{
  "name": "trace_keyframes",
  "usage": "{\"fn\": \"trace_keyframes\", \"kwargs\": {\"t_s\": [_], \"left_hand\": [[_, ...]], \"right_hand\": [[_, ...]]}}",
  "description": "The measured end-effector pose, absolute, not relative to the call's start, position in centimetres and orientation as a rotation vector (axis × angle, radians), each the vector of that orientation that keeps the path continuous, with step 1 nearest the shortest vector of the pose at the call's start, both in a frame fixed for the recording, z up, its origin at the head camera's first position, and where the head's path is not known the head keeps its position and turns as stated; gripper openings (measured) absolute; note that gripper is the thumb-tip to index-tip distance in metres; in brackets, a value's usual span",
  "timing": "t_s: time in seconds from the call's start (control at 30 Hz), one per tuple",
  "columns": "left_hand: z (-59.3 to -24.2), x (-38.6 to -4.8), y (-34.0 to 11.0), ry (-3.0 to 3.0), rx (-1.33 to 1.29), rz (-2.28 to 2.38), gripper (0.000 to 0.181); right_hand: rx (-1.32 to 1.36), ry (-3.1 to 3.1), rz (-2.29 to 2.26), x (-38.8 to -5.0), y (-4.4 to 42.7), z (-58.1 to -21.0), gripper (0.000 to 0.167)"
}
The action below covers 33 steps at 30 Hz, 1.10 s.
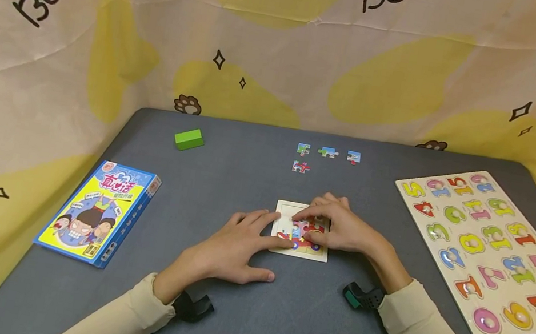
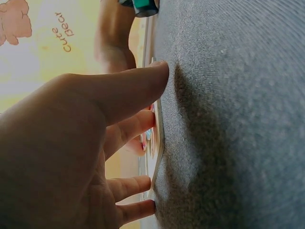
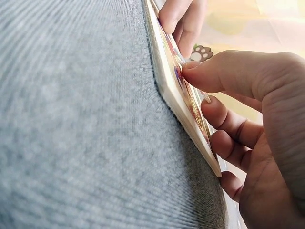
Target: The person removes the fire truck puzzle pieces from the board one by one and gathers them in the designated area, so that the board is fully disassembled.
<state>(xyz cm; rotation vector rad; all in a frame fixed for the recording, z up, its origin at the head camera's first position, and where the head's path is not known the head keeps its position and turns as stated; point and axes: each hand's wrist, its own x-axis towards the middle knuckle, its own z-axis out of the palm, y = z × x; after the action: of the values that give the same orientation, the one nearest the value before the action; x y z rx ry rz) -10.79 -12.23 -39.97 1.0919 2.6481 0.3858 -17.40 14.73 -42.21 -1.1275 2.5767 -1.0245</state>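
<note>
Head view: frame lies flat on the table, between both hands, probably for easy reach.
Left hand: fingers spread, some touching the frame, likely steadying it.
Right hand: thumb and fingertips bent over the picture; cannot tell whether they pinch a piece.
Loose pieces: four beyond the frame, apart, perhaps so each shows.

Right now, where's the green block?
In the head view, the green block lies toward the far left of the grey table, beyond the blue-and-yellow box and left of the loose puzzle pieces.
</note>
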Motion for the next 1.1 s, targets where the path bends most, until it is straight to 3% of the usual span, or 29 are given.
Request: {"fn": "trace_keyframes", "kwargs": {"t_s": [0.6,1.1], "left_hand": [[-40.0,-10.8,-12.2,2.645,1.084,0.369,0.065],[-40.4,-11.0,-12.4,2.642,1.073,0.370,0.066]], "right_hand": [[-1.070,2.552,-1.181,-18.2,15.9,-42.6,0.034],[-0.804,2.739,-1.187,-23.3,18.6,-43.4,0.034]]}}
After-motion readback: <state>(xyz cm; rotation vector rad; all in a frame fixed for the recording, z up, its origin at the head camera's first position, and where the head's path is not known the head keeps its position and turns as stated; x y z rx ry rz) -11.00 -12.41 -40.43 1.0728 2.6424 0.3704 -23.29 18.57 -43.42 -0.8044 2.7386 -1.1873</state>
